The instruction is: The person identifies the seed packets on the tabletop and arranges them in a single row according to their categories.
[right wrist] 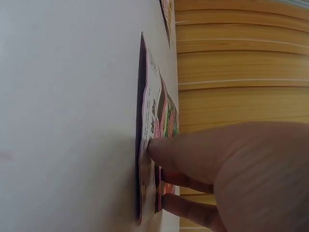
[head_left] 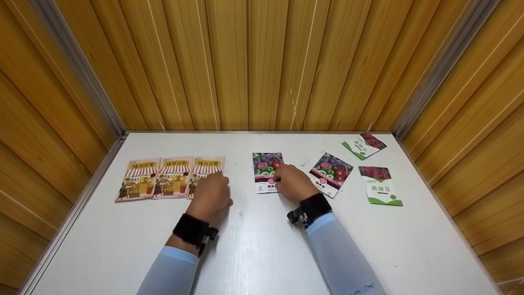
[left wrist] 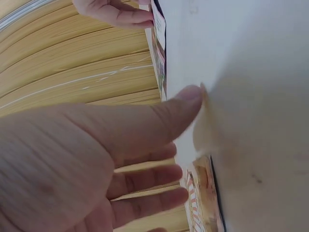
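the right hand (head_left: 297, 182) touches the middle flower packet (head_left: 266, 166), grip unclear. left of that packet: three pink packets (head_left: 175, 180) and the left hand (head_left: 212, 192), fingers loose; right: one matching packet (head_left: 332, 171), two green-white packets (head_left: 380, 186).

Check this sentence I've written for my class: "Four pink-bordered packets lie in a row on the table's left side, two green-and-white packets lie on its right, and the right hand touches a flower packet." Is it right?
Not quite: the head view shows three pink-bordered packets in the row, not four. The rest stands: two green-and-white packets, and the right hand touching a flower packet.
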The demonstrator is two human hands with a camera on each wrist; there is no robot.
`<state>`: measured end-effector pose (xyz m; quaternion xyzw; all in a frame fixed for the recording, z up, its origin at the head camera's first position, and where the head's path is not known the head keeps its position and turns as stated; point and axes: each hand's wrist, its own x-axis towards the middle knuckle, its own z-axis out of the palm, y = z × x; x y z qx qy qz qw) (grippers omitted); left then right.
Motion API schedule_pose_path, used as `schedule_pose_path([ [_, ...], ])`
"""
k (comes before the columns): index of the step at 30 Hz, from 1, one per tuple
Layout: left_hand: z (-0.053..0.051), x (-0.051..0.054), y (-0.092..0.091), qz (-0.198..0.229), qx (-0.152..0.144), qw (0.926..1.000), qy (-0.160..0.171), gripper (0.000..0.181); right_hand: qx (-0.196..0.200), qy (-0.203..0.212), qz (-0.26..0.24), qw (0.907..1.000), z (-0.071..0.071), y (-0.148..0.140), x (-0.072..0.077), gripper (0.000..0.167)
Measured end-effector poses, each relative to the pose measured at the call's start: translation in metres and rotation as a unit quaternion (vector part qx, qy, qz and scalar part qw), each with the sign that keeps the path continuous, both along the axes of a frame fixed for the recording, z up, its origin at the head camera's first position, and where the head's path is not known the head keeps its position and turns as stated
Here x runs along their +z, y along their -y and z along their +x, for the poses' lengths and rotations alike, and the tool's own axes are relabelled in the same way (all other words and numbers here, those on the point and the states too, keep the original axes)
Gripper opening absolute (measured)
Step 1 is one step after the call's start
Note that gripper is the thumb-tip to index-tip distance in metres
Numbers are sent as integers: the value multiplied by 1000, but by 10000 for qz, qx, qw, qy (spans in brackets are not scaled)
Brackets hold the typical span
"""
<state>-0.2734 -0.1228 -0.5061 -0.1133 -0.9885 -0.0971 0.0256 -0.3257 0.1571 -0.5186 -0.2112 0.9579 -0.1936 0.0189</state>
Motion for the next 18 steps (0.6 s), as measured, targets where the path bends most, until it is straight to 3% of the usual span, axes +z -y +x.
schedule_pose_path([
  [5, 1, -2, -3, 349, -568, 9978, -31, 23, 328, -97, -14, 9994, 7, 15, -3, 18],
  [10, 5, -1, -9, 653, -1041, 9918, 349, 20, 682, -36, 43, 9977, 12, 27, -4, 22],
  [13, 7, 0, -13, 792, -1328, 9873, 373, 16, 771, 12, 67, 9970, 14, 31, -4, 26],
  [14, 0, -13, -11, 869, -1525, 9841, 262, 16, 781, 25, 89, 9969, 14, 32, -4, 28],
  [18, 1, -17, -12, 747, -1891, 9789, 197, 18, 802, 141, 181, 9965, 16, 35, -4, 34],
])
